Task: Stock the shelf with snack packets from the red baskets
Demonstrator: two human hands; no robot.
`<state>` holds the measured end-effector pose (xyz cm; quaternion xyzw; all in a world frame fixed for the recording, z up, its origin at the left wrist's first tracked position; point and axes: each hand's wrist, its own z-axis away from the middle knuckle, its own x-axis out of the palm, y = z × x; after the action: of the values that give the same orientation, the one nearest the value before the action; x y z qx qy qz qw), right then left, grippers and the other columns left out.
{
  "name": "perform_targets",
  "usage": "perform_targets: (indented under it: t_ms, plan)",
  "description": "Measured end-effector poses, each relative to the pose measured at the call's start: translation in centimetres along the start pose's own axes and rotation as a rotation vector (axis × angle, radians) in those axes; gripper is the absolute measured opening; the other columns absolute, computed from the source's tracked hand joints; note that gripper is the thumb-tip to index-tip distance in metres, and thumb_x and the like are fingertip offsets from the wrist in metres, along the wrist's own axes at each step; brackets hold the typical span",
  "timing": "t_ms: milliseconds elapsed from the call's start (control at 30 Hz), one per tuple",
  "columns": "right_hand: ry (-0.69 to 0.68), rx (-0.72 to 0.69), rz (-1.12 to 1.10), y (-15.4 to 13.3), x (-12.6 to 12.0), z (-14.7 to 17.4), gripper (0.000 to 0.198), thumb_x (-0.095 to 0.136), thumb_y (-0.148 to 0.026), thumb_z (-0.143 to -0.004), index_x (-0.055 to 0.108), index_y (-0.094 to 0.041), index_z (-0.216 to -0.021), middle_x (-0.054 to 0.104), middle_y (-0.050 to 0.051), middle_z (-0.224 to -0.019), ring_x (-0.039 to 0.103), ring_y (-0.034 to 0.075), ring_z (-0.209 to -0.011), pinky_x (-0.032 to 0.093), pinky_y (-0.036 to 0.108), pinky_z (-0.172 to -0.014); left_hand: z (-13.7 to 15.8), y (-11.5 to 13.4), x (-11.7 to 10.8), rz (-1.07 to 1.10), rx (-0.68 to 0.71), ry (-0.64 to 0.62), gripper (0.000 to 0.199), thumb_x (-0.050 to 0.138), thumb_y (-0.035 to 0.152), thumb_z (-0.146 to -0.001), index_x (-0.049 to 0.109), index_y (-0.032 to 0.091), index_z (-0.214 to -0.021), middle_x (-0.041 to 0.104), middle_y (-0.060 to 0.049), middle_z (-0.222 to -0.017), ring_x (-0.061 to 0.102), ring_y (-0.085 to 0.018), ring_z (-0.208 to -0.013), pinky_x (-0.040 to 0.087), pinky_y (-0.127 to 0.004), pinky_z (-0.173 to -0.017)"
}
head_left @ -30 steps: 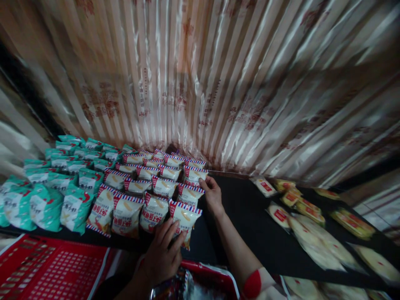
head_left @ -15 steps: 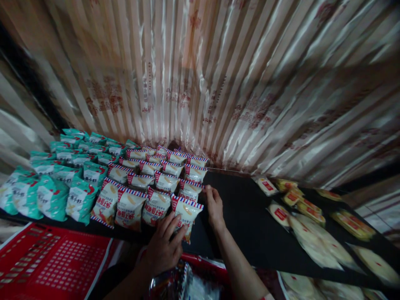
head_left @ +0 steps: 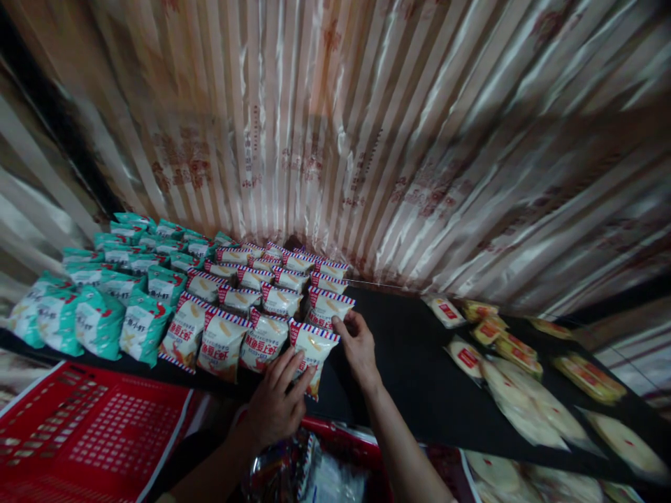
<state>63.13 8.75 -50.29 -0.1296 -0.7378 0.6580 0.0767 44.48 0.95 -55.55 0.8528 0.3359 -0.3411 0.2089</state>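
Note:
Several white snack bags (head_left: 223, 344) with red-and-blue striped top edges stand in rows on a black shelf (head_left: 398, 370). My left hand (head_left: 280, 391) lies with outstretched fingers against the lower front of the rightmost front snack bag (head_left: 313, 341). Fingers bent, my right hand (head_left: 359, 346) has its thumb at the lower right side of the second-row snack bag (head_left: 329, 306) just behind that one; the contact is partly hidden. Teal-and-white snack bags (head_left: 144, 325) fill the left part of the shelf, beside the white ones.
A red perforated basket (head_left: 118, 426) is at lower left. Below my hands, a red container holds clear and dark packets (head_left: 333, 478). Flat pale packs (head_left: 516, 402) and yellow packs (head_left: 590, 377) lie at right. Printed plastic sheeting (head_left: 325, 140) hangs behind the shelf.
The second-row bag at the right end now stands farther back and right, showing more of its front. My right thumb has come onto its side. My left hand stays at the front bag.

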Motion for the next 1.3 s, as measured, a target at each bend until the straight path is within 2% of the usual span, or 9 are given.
perform_targets:
  t_ms: [200, 333, 433, 700, 900, 1000, 1100, 1200, 1300]
  plan:
    - [-0.057, 0.02, -0.007, 1.4, 0.5, -0.4, 0.04, 0.064, -0.05, -0.07, 0.058, -0.019, -0.093, 0.068, 0.006, -0.088, 0.063, 0.021, -0.079, 0.05, 0.034, -0.073, -0.3, -0.1, -0.1, -0.01, 0.005, -0.021, 0.058, 0.045, 0.008, -0.076, 0.044, 0.017, -0.132, 0.039, -0.014, -0.14, 0.028, -0.029, -0.134, 0.038, -0.044, -0.1]
    - [0.063, 0.007, 0.04, 1.0, 0.3, 0.8, 0.045, 0.057, -0.053, -0.075, 0.056, -0.018, -0.103, 0.066, 0.008, -0.1, 0.062, 0.022, -0.09, 0.049, 0.035, -0.078, -0.2, -0.2, 0.0, -0.017, 0.0, -0.057, 0.059, 0.045, 0.01, -0.076, 0.042, 0.018, -0.134, 0.036, -0.013, -0.143, 0.027, -0.03, -0.135, 0.038, -0.046, -0.101]
    - [0.153, -0.008, 0.146, 0.8, -0.3, 2.7, 0.045, 0.051, -0.054, -0.079, 0.056, -0.017, -0.104, 0.065, 0.009, -0.101, 0.061, 0.022, -0.091, 0.049, 0.035, -0.078, -0.1, -0.3, 0.1, -0.026, -0.002, -0.081, 0.059, 0.045, 0.011, -0.077, 0.041, 0.017, -0.135, 0.035, -0.012, -0.145, 0.025, -0.029, -0.136, 0.037, -0.046, -0.102]
    - [-0.13, -0.016, 0.275, 2.0, 0.2, 7.5, 0.047, 0.063, -0.046, -0.073, 0.057, -0.017, -0.11, 0.068, 0.007, -0.095, 0.063, 0.021, -0.085, 0.05, 0.031, -0.072, -0.1, -0.5, 0.1, -0.074, 0.025, -0.122, 0.058, 0.04, 0.008, -0.081, 0.034, 0.014, -0.139, 0.034, -0.009, -0.146, 0.019, -0.025, -0.139, 0.032, -0.041, -0.108]
    - [-0.11, 0.035, 0.26, 2.3, 1.1, 8.3, 0.05, 0.06, -0.05, -0.074, 0.056, -0.015, -0.11, 0.066, 0.01, -0.099, 0.062, 0.021, -0.086, 0.051, 0.034, -0.075, 0.2, -0.5, 0.0, -0.036, -0.012, -0.05, 0.061, 0.04, 0.013, -0.082, 0.027, 0.01, -0.141, 0.033, -0.011, -0.146, 0.019, -0.023, -0.139, 0.03, -0.041, -0.11]
    - [-0.099, 0.041, 0.243, 2.2, 1.2, 8.7, 0.057, 0.06, -0.051, -0.074, 0.051, -0.016, -0.118, 0.062, 0.012, -0.108, 0.061, 0.023, -0.093, 0.051, 0.036, -0.077, 1.2, 0.4, -0.4, 0.018, -0.082, 0.019, 0.062, 0.04, 0.011, -0.081, 0.026, 0.012, -0.141, 0.029, -0.013, -0.148, 0.018, -0.026, -0.139, 0.032, -0.045, -0.108]
    - [0.006, -0.022, 0.316, 1.9, 1.0, 9.6, 0.058, 0.06, -0.05, -0.075, 0.049, -0.016, -0.121, 0.058, 0.013, -0.117, 0.057, 0.024, -0.101, 0.049, 0.038, -0.082, 3.3, 1.7, -1.6, 0.071, -0.214, 0.079, 0.061, 0.038, 0.005, -0.079, 0.029, 0.013, -0.139, 0.027, -0.014, -0.148, 0.018, -0.028, -0.139, 0.034, -0.048, -0.106]
    - [0.124, -0.158, 0.422, 1.3, 0.8, 11.1, 0.048, 0.055, -0.047, -0.08, 0.052, -0.015, -0.115, 0.058, 0.014, -0.113, 0.057, 0.024, -0.1, 0.047, 0.04, -0.084, 5.8, 2.3, -3.6, 0.081, -0.411, 0.159, 0.057, 0.037, 0.004, -0.081, 0.034, 0.018, -0.136, 0.024, -0.013, -0.148, 0.02, -0.028, -0.138, 0.034, -0.05, -0.105]
    - [0.129, -0.349, 0.481, 0.3, 1.2, 13.1, 0.035, 0.051, -0.04, -0.084, 0.055, -0.015, -0.108, 0.06, 0.012, -0.105, 0.057, 0.023, -0.097, 0.046, 0.042, -0.086, 7.5, 1.5, -5.5, 0.053, -0.606, 0.235, 0.052, 0.037, 0.004, -0.083, 0.041, 0.022, -0.132, 0.025, -0.011, -0.146, 0.022, -0.028, -0.136, 0.032, -0.053, -0.105]
